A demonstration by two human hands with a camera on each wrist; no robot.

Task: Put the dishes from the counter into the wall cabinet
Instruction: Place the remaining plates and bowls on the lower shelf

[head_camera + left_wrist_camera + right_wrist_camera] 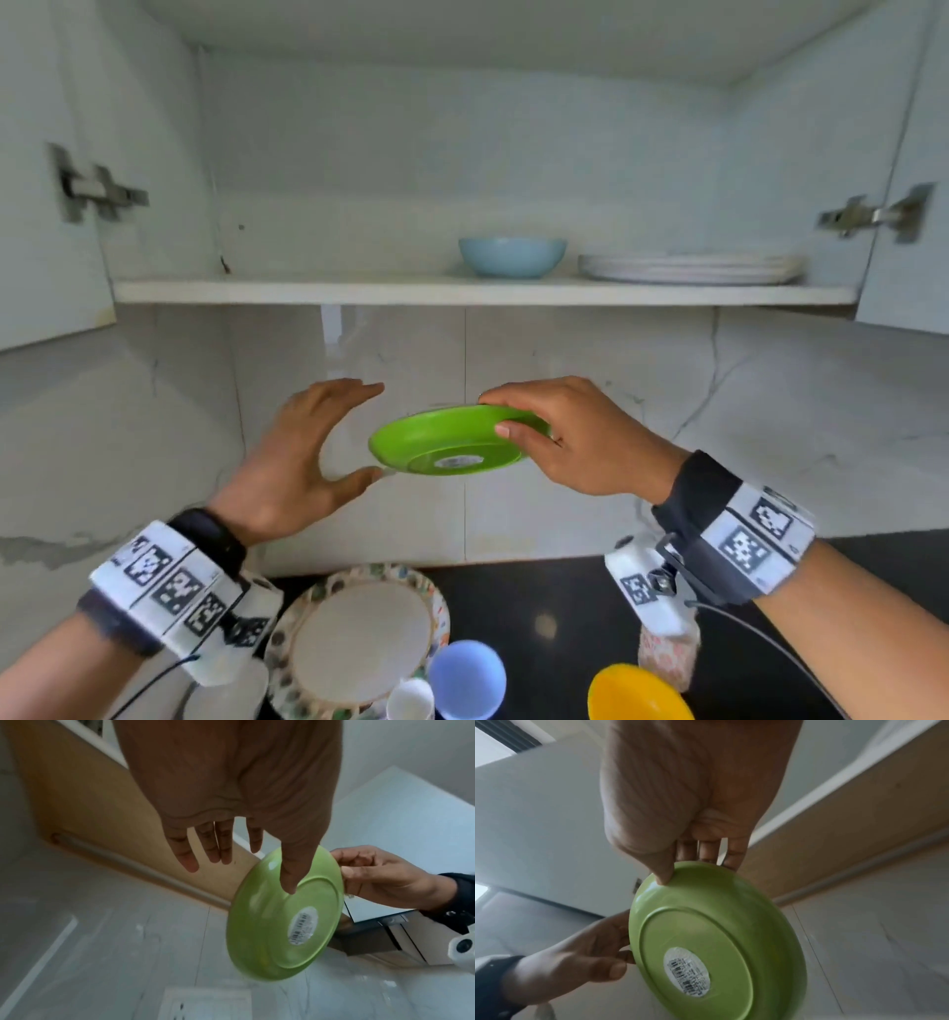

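Observation:
A green plate (452, 437) with a barcode sticker underneath hangs in the air below the cabinet shelf (308, 293), slightly tilted. My right hand (495, 413) pinches its right rim, thumb under and fingers over the top. The right wrist view shows the green plate (718, 943) from below, held by my right hand (687, 866). My left hand (354, 431) is spread open at the plate's left edge, its thumb at the rim; whether it touches is unclear. From the left wrist, my left hand (246, 866) has straight fingers beside the plate (282, 912).
On the shelf stand a light blue bowl (512, 257) and a stack of white plates (688, 270). Both cabinet doors are open. On the black counter (539, 591) below sit a patterned plate (308, 596), a pale blue bowl (467, 678), a white cup (411, 699) and a yellow bowl (637, 694).

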